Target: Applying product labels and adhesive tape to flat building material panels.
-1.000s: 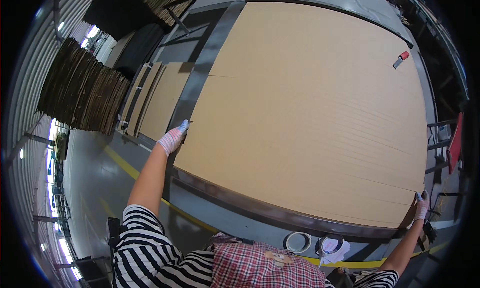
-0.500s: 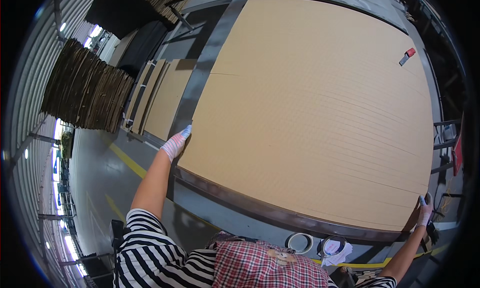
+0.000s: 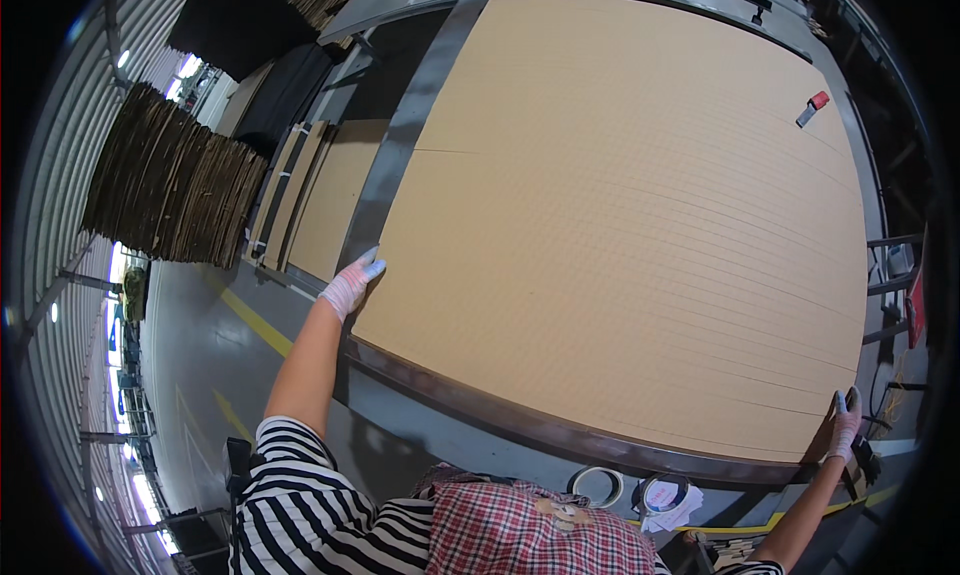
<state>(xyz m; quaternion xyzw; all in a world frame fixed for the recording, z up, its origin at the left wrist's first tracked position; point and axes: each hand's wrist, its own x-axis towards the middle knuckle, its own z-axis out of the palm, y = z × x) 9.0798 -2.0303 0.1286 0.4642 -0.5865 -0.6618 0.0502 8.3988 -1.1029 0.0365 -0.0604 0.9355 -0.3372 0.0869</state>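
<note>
A large tan cardboard sheet [image 3: 600, 235] with rows of fine lines across its right half covers the table in front of me. My left hand [image 3: 350, 285], in a pale striped glove with bluish fingertips, rests against the sheet's left edge, thumb and forefinger stretched and apart. Down at the near right corner, my right hand [image 3: 847, 425], gloved likewise, touches the right edge with its visible fingers extended. Some fingers of both hands are hidden. On the sheet's far right lies a small tool with a red end and grey body [image 3: 812, 109], out of reach of either hand.
A dark metal rail [image 3: 520, 425] runs along the table's near edge. Two tape rolls [image 3: 598, 487] [image 3: 664, 493] and white papers [image 3: 680, 515] lie just below it. Leftward are narrower cardboard pieces [image 3: 335, 195] and a tall cardboard stack [image 3: 170, 175]. Yellow lines [image 3: 255, 320] mark the floor.
My left thumb has spread away from the forefinger; my right hand has shifted slightly left. Beyond the sheet, grey equipment has moved, and a dark bracket now shows at the far right.
</note>
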